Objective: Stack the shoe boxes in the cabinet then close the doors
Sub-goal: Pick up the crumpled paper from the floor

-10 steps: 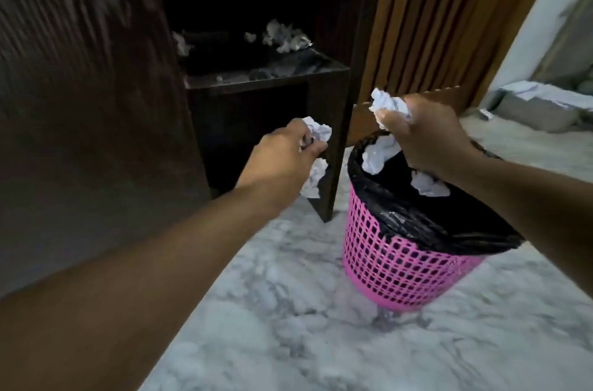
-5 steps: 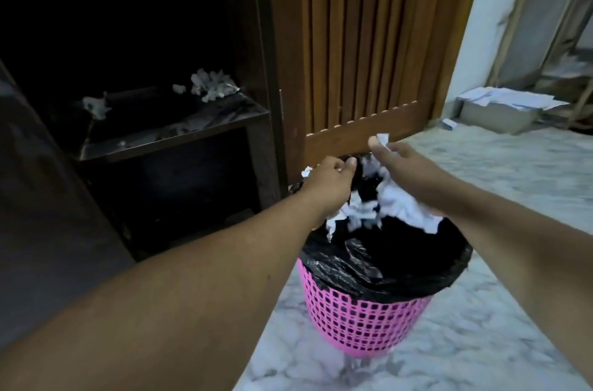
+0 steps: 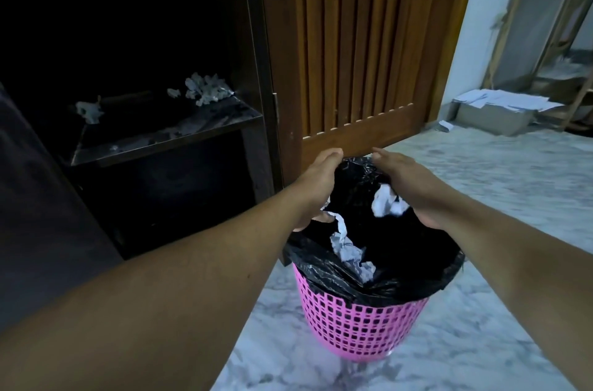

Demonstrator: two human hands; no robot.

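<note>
hands, 2, both held over pink perforated plastic waste basket point(image 3: 359, 323) lined with black plastic bag point(image 3: 385, 265), standing on grey-veined white marble floor point(image 3: 500, 185). left hand point(image 3: 317, 185): fingers extended forward and relaxed above the near-left rim, gripping nothing that can be seen; crumpled white paper scraps point(image 3: 345, 241) hang in the air just below it, over the bag mouth. right hand point(image 3: 407, 182): fingers likewise straight, palm turned inward; 1 white crumpled paper wad point(image 3: 386, 206) shows just under the palm, whether touching it or already loose cannot be told. dark wooden cabinet point(image 3: 253, 47): stands to the left of the basket, interior dim; brown slatted wooden door point(image 3: 349, 38) swung open behind the basket. dark middle shelf point(image 3: 167, 140): carries more pale crumpled paper litter point(image 3: 205, 92) toward its back right, plus 1 smaller piece at back left. shoe boxes: none identifiable in view; grey flat box topped with loose white papers point(image 3: 491, 115) lies far right on the floor, nature uncertain. governing relation: remaining litter lies up and to the left of both hands, inside the cabinet, so the left hand is nearer and would reach across less; likely stage is shelf clearing, stacking not yet begun.
</note>
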